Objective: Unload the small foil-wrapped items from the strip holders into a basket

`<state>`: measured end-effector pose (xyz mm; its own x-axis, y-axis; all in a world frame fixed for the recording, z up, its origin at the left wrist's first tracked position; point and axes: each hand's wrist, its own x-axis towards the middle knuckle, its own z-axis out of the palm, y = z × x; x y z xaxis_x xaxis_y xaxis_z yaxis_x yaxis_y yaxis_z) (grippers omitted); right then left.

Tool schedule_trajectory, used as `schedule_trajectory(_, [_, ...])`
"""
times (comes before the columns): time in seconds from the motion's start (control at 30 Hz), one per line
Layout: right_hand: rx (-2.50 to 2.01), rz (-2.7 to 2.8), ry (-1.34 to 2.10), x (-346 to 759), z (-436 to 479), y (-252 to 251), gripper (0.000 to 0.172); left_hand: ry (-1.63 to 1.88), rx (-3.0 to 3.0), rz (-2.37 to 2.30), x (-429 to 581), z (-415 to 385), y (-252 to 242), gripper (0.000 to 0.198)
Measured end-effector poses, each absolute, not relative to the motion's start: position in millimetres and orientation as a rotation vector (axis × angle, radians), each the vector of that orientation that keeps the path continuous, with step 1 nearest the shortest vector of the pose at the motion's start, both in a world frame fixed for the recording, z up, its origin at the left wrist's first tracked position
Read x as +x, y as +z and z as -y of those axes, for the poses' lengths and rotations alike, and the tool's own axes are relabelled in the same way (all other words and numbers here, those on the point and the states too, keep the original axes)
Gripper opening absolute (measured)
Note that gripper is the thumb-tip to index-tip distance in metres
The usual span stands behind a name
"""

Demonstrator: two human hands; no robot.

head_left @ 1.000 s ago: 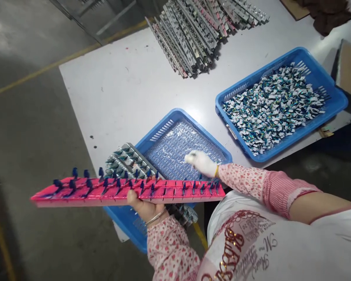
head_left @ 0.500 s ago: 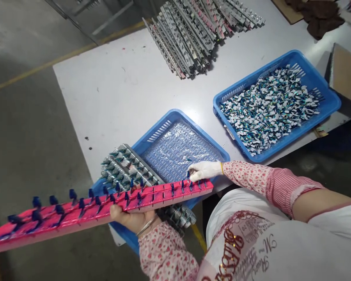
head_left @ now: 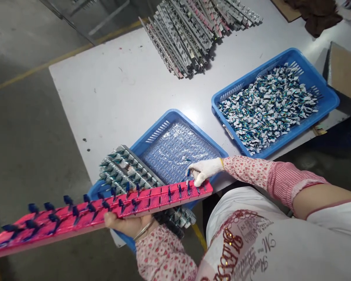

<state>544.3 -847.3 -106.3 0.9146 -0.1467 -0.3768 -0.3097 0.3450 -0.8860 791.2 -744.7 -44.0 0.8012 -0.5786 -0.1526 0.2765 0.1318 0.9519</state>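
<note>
Your long pink bar slants from the lower-left edge to right of centre; your left grip is closed around its near side, below mid-length. Your right grip, fingers curled, meets its right end beside a small blue piece; whether it pinches that, you can't tell.

A brown cloth lies toward the surface's right end, a cardboard box near its front edge (a yellow line crosses the floor beyond the far edge).

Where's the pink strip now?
The pink strip slants up from the head view's lower left, across the nearer blue basket, held by the left hand; the right hand is at its right end.
</note>
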Motion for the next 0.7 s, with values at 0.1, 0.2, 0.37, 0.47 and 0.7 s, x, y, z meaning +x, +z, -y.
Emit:
schedule_trajectory(0.1, [-1.12,-0.505,0.088,550,842,-111,0.043,-0.635,1.293,0.339,790,746,-38,0.04])
schedule_trajectory(0.2, [-1.055,-0.665,0.047,555,833,-122,0.03,-0.662,1.314,0.343,786,748,-33,0.043])
schedule_trajectory(0.37, [-1.109,-0.638,-0.097,554,824,-126,0.031,-0.651,1.342,0.344,784,746,-33,0.046])
schedule_trajectory(0.47, [-1.177,-0.67,-0.13,547,826,-118,0.038,-0.678,1.409,0.357,786,743,-35,0.047])
schedule_trajectory(0.7, [-1.467,-0.538,-0.234,530,830,-110,0.019,-0.629,1.46,0.367,793,739,-38,0.047])
